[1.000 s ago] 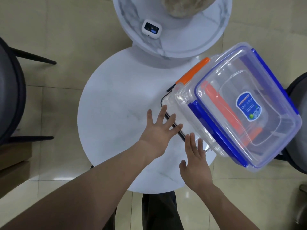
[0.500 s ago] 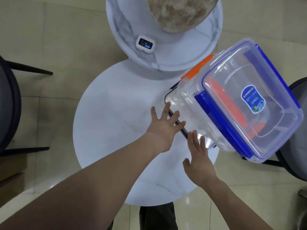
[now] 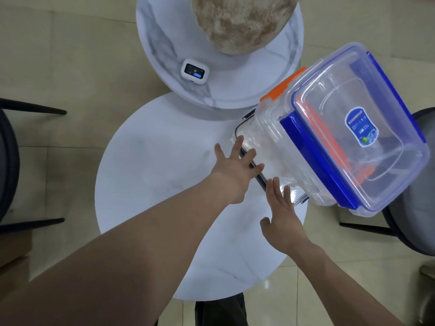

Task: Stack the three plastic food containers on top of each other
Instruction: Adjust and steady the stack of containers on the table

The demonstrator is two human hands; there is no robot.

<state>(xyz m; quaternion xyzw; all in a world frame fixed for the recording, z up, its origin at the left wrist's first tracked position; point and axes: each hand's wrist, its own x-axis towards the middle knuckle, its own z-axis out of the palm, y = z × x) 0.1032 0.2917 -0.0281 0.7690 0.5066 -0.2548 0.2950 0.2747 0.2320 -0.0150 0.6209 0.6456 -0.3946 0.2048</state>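
Three clear plastic food containers stand stacked at the right edge of the round white table (image 3: 153, 175). On top sits the blue-clipped container (image 3: 362, 128) with a blue label on its lid. Under it is the orange-clipped container (image 3: 282, 88), and the black-clipped container (image 3: 259, 182) lies at the bottom. My left hand (image 3: 235, 170) is flat, fingers spread, its fingertips against the stack's near-left side. My right hand (image 3: 282, 215) is also flat with fingertips at the stack's near corner. Neither hand grips anything.
A smaller marble table (image 3: 179, 43) stands behind, holding a white device with a screen (image 3: 195, 71) and a large brown round object (image 3: 242, 20). Dark chairs stand at the left (image 3: 9, 161) and right (image 3: 414, 220). The stack overhangs the table's right edge.
My head view has shifted so the scene sits lower in frame. Both hands have stayed at the stack's near side with fingers spread; the stack has not visibly shifted on the table.
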